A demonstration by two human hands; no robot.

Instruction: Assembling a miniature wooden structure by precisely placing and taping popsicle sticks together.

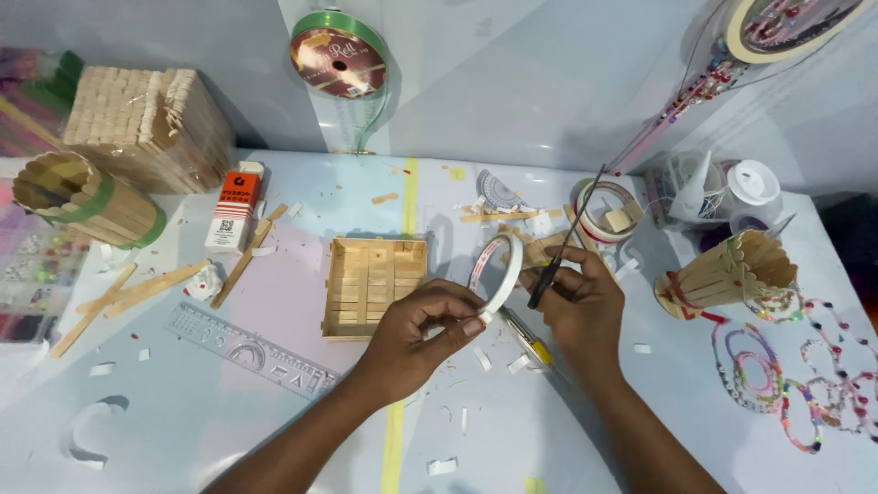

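A pale table (274, 439) is strewn with paper scraps. At its left rear, a block of bundled wooden sticks (146, 123) is stacked beside a stick-walled cup (82, 201) lying on its side; what is inside cannot be told. A shallow stick tray (375, 285) is seen at centre, empty. A white tape roll (498, 272) is pinched by the left hand (422, 329), just right of the tray. Thin black scissors (565, 240) are gripped in the closed right hand (581, 306), beside the roll.
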